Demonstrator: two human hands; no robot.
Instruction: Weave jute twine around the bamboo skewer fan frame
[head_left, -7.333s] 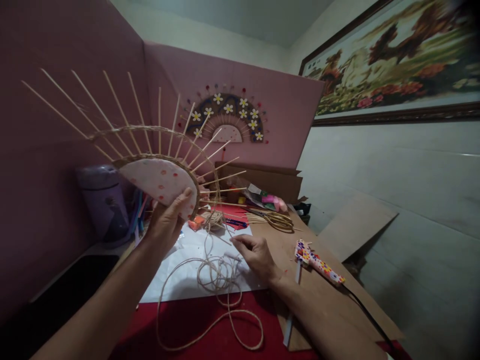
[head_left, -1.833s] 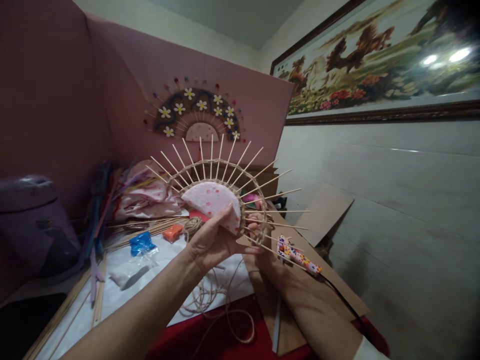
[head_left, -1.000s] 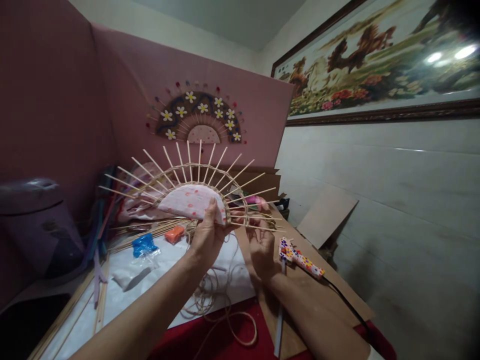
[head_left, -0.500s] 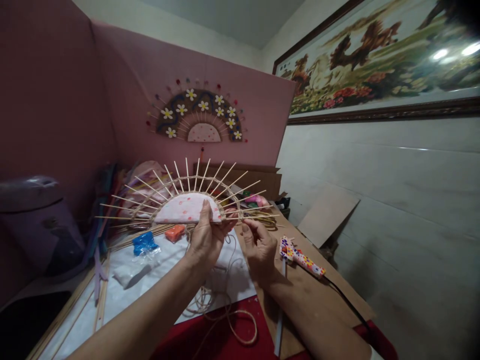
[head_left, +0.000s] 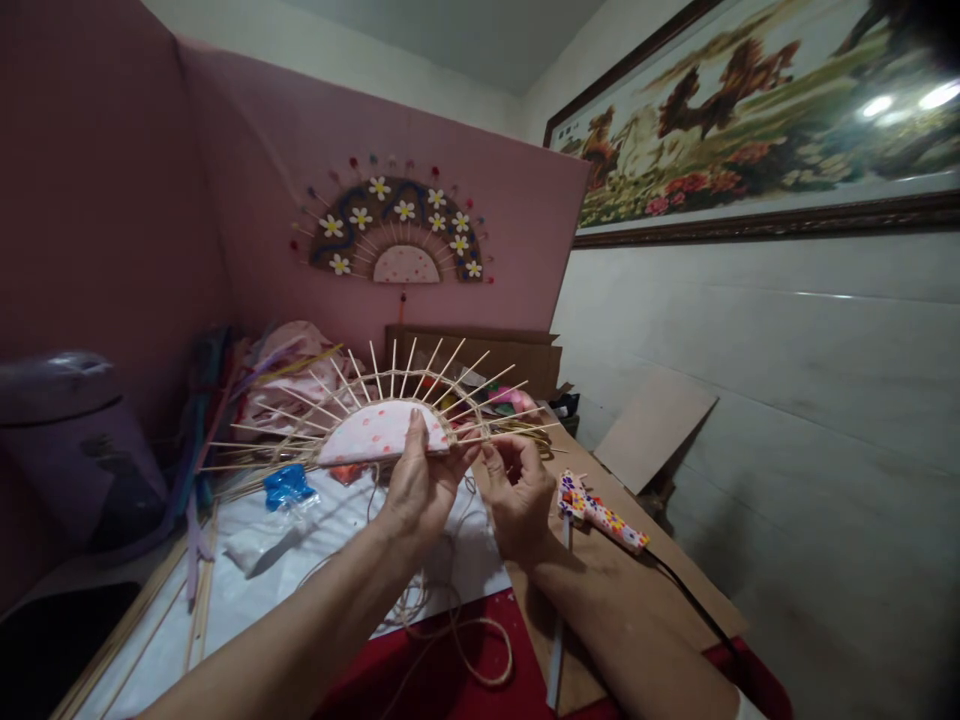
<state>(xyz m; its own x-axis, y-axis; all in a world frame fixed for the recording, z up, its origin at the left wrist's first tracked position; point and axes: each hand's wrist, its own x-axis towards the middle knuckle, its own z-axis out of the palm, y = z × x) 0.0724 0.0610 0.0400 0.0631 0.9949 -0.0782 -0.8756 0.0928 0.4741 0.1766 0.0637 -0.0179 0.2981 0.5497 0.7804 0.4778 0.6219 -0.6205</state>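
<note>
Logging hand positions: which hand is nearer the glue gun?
Right: the right hand is beside the glue gun, not touching; the left hand is farther, holding a fan.

- Hiding part of the fan (head_left: 375,432) behind the left hand (head_left: 420,480).
- Leaving the contact of right hand (head_left: 517,490) with fan too small to tell.
- Covering some twine (head_left: 495,684) with the left forearm (head_left: 315,620).
- Cutting off the painting (head_left: 720,120) at top and right.
- Trimming the tumbler (head_left: 56,450) at left, blurring its print (head_left: 121,468).
</note>
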